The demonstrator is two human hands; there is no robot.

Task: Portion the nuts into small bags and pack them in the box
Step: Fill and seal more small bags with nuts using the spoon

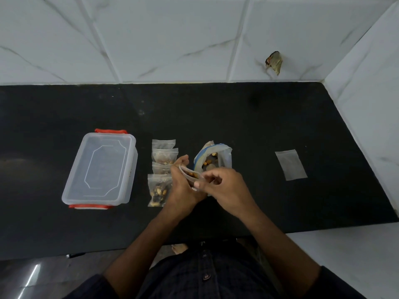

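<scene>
a small bag [191, 176] with a few nuts inside sits at the centre of the black counter [259, 126], held between both hands – the left hand [183, 188] grips it from below, the right hand [224, 186] pinches its top edge. the large open nut bag [216, 157] stands just behind, at 12 o'clock. four filled bags [160, 172] lie in a row at 9 o'clock, the lidded box [101, 167] further out that way. an empty bag [290, 165] lies well apart at 3 o'clock.

The person wears a dark checked shirt [207, 275] with short sleeves and dark round buttons.
</scene>
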